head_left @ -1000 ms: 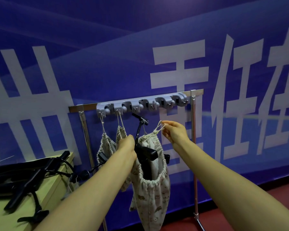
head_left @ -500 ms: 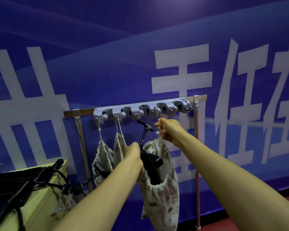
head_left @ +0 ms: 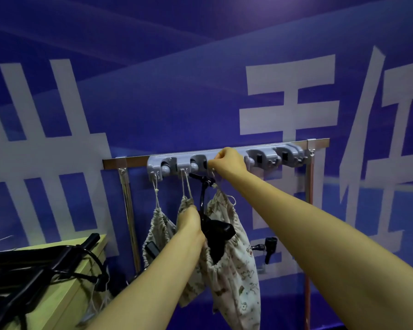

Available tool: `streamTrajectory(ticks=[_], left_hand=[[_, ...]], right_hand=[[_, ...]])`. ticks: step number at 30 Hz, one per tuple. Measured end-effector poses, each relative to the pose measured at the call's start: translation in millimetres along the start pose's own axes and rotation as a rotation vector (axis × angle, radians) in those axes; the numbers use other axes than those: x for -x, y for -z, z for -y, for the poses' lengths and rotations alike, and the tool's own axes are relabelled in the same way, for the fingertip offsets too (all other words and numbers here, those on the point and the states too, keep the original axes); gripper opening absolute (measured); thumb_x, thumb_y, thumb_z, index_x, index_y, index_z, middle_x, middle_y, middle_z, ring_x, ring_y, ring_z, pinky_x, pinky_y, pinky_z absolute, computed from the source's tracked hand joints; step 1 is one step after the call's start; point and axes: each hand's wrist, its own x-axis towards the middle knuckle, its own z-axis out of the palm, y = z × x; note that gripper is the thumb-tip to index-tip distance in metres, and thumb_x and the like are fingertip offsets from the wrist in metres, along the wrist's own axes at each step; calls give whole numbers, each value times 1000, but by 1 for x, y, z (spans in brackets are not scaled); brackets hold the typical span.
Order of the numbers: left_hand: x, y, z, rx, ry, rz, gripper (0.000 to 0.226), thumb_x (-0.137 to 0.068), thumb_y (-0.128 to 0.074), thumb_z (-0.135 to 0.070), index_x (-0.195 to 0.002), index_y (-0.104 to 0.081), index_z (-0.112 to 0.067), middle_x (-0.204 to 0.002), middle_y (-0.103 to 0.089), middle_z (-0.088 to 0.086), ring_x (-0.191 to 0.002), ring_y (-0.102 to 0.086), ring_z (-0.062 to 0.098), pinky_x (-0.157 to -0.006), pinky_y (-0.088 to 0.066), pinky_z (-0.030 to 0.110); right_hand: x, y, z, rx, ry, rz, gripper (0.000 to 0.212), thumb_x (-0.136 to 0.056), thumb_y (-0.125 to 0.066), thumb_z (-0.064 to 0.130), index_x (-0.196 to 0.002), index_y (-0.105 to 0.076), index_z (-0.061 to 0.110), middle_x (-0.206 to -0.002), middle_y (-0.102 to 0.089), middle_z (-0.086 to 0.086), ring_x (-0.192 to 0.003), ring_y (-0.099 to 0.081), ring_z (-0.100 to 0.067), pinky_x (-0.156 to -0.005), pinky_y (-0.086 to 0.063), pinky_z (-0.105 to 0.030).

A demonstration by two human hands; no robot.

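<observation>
A patterned drawstring bag [head_left: 236, 270] hangs open in front of me with a black hanger [head_left: 215, 236] sticking out of its mouth. My left hand [head_left: 188, 222] grips the gathered rim of that bag at its left side. My right hand [head_left: 227, 161] is up at the grey hook rail [head_left: 265, 156], pinching the bag's white drawstring against the rail near its middle. Two more drawstring bags [head_left: 157, 225] hang by their strings from the rail's left hooks.
The rail sits on a metal stand [head_left: 129, 210] against a blue banner wall. A wooden table [head_left: 65, 287] at the lower left holds a pile of black hangers [head_left: 29, 267]. A small black clip-like part [head_left: 268, 248] shows to the right of the bag.
My right hand has risen with the drawstring from below the rail up to the rail itself. The bag has lifted with it, and my left hand stays on its rim.
</observation>
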Motion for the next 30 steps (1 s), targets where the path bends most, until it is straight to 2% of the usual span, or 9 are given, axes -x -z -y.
streamTrajectory(ticks=[5,7,9,12,16,20,26,28,30], left_hand=[[-9,-3,1,-22,-23,7,36,-97,-41,-14,-123,-54,8,-89,-60,21,-63,-52,27,-53,-42,32],[-16,-5,6,-40,-3,56,41,-97,-41,-17,-130,-49,4,-126,-57,25,-98,-62,37,-79,-53,41],[-23,-5,15,-56,27,72,45,-96,-43,-22,-136,-46,-2,-137,-52,20,-122,-55,36,-98,-49,45],[-49,-9,39,-78,59,63,48,-94,-44,-26,-136,-47,-3,-131,-56,19,-118,-57,36,-95,-50,43],[-25,-10,41,-51,68,30,43,-98,-40,-22,-127,-50,8,-111,-59,23,-97,-59,36,-80,-46,38],[-22,-11,43,-111,83,39,45,-98,-41,-25,-130,-48,6,-126,-58,28,-110,-59,42,-93,-49,47],[-23,2,27,-194,65,113,44,-98,-39,-24,-135,-46,-1,-135,-54,20,-124,-53,35,-103,-46,43],[-16,11,18,-201,77,107,42,-98,-40,-28,-127,-54,-2,-109,-65,19,-98,-65,32,-85,-54,32],[-4,19,6,-217,77,131,33,-99,-38,-26,-86,-60,-5,-59,-56,9,-46,-56,20,-45,-46,13]], right_hand=[[-16,-11,-5,1,-58,-30,27,-74,-60,9,-54,-43,13,-51,-41,-6,-59,-45,-23,-59,-37,-34],[-18,-11,-9,-15,-101,-36,32,-71,-60,8,-49,-38,15,-50,-37,-5,-58,-41,-22,-58,-35,-32],[-17,-12,-13,-63,-165,-19,30,-69,-63,7,-51,-40,17,-53,-38,-6,-58,-40,-22,-56,-35,-32],[-16,-13,-17,-220,-243,15,21,-73,-58,6,-56,-47,10,-61,-44,-11,-53,-36,-21,-49,-31,-27],[-17,-13,-20,-514,-391,38,26,-81,-40,4,-60,-33,16,-55,-30,-1,-48,-24,-13,-45,-19,-22],[-12,-15,-25,-513,-380,34,28,-87,-38,1,-61,-37,12,-57,-32,-5,-48,-27,-17,-51,-23,-28],[9,-19,-29,-435,-194,-18,38,-98,-36,21,-60,-32,17,-60,-36,-5,-51,-34,-17,-54,-32,-32],[19,-18,-26,-335,-159,-81,38,-97,-38,24,-61,-28,17,-62,-34,-3,-55,-34,-18,-56,-30,-31],[32,-16,-19,-233,-124,-172,38,-98,-39,26,-62,-29,19,-70,-35,-4,-54,-32,-18,-49,-24,-28]])
